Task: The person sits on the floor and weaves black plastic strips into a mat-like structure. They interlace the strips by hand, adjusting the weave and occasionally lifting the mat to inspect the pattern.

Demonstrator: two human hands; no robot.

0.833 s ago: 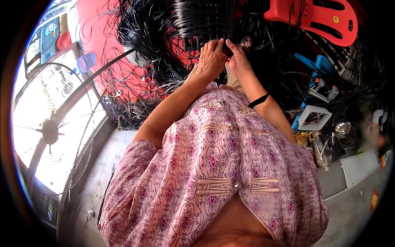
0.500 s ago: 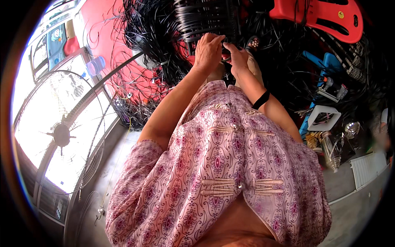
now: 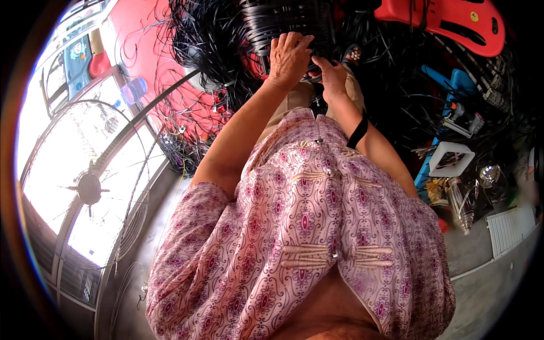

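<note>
A black piece woven from flat plastic strips (image 3: pixel 283 21) stands at the top middle, in front of my body. My left hand (image 3: pixel 288 61) lies against its near edge, back of the hand up, fingers stretched forward over the strips. Close beside it on the right is my right hand (image 3: pixel 332 78), thumb pointing toward the left hand and fingers curled. Whatever lies between its fingers is hidden. Loose black strips (image 3: pixel 209 51) hang in a thick tangle left of the woven piece. A black band (image 3: pixel 358 134) circles my right forearm.
A standing fan (image 3: pixel 89 188) is on the left, near a bright doorway. A red plastic seat (image 3: pixel 453 22) lies at the upper right. Below it are a blue frame (image 3: pixel 453 85), a white square holder (image 3: pixel 451 159) and a clear bottle (image 3: pixel 460 205). Loose strips cover the red floor (image 3: pixel 144 51).
My left hand has moved slightly up over the woven strips, its fingers more extended. My right hand has shifted a little down and right, widening the gap between them.
</note>
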